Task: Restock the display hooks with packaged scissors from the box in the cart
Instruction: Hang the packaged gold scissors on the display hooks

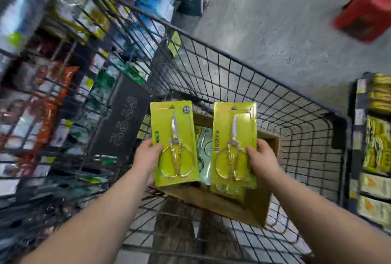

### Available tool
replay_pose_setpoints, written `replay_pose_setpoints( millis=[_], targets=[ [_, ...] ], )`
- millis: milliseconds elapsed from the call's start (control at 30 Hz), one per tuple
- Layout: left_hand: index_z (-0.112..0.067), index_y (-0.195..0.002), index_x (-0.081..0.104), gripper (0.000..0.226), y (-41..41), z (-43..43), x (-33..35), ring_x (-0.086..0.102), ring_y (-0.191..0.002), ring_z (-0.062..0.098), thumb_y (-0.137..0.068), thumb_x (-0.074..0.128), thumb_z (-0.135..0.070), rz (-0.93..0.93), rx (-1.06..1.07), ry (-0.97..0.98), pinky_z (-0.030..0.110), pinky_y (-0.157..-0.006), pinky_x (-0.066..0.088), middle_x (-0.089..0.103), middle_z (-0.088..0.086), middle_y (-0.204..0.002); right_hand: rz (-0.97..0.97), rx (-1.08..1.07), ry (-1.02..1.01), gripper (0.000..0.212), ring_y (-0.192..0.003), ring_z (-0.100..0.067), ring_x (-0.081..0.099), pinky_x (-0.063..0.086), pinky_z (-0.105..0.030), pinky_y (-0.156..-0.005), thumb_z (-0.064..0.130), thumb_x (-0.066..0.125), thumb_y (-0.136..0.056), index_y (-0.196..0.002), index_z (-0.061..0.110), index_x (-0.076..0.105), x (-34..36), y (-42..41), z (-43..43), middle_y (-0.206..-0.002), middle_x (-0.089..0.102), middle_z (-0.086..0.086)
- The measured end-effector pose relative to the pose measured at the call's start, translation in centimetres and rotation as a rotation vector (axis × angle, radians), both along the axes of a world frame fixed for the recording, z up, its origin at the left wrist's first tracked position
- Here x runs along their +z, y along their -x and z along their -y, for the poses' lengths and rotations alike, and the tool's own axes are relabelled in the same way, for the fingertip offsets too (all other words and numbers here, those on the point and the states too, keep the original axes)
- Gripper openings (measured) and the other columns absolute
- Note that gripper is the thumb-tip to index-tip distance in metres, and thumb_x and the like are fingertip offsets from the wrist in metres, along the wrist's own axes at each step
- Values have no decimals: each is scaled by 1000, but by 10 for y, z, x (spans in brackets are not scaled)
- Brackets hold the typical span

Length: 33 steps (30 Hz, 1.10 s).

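Note:
I hold two yellow-green carded packs of scissors upright above a brown cardboard box [213, 200] that sits in a black wire cart [275, 103]. My left hand [146, 156] grips the left scissors pack [173, 143] by its lower left edge. My right hand [262, 160] grips the right scissors pack [233, 143] by its lower right edge. More packs [204, 153], green and pale, lie inside the box between and below the two held ones. Each card has a hang hole at its top.
Blurred wire display racks with hanging packaged goods [53, 94] fill the left side. A dark sign panel [120, 120] leans by the cart's left wall. Shelves of yellow packaged goods [376, 147] stand at right. A red stool [368, 10] sits on the grey floor [275, 20].

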State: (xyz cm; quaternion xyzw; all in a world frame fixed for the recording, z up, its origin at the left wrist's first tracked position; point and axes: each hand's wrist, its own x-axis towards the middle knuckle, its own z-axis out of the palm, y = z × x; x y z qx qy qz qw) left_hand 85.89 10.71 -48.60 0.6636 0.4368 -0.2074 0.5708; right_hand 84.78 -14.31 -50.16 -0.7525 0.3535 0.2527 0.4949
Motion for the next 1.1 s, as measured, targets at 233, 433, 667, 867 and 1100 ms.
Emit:
replay_pose_setpoints(
  millis=[233,433,667,867,1100],
  targets=[
    [-12,-88,65,7,14,-12,61,68,-92,35,-83,60,-13,157,69,-18,56,-87,53,72,17,-97,154,101,-28,26,-90,-28,63,54,-41,-82,16,48,-94,-119,12,52,59,-26,-7,-107,64,-10],
    [-11,-85,60,13,33,-22,113,64,-80,30,-90,52,-2,271,143,-47,52,-85,52,67,13,-86,234,231,-133,22,-90,-37,67,54,-57,-81,20,49,-90,-112,21,54,95,-43,-29,-101,68,-9],
    [-5,-112,60,26,73,-66,142,64,-102,38,-87,56,-13,342,284,-107,57,-93,50,67,20,-112,268,359,-188,33,-90,-35,68,58,-52,-72,23,47,-92,-124,22,49,134,-41,-74,-111,64,-15],
    [-5,-119,58,26,128,-102,185,64,-99,28,-94,51,-8,409,427,-127,48,-96,49,67,12,-110,347,521,-203,40,-92,-35,68,58,-52,-78,21,45,-94,-134,18,42,166,-20,-134,-120,61,-11],
    [-11,-118,60,29,248,-155,190,62,-107,30,-90,57,-15,454,656,-164,52,-99,46,66,10,-117,436,756,-186,28,-93,-38,66,55,-57,-80,20,45,-91,-119,15,48,197,53,-217,-109,63,-15]
  ],
)
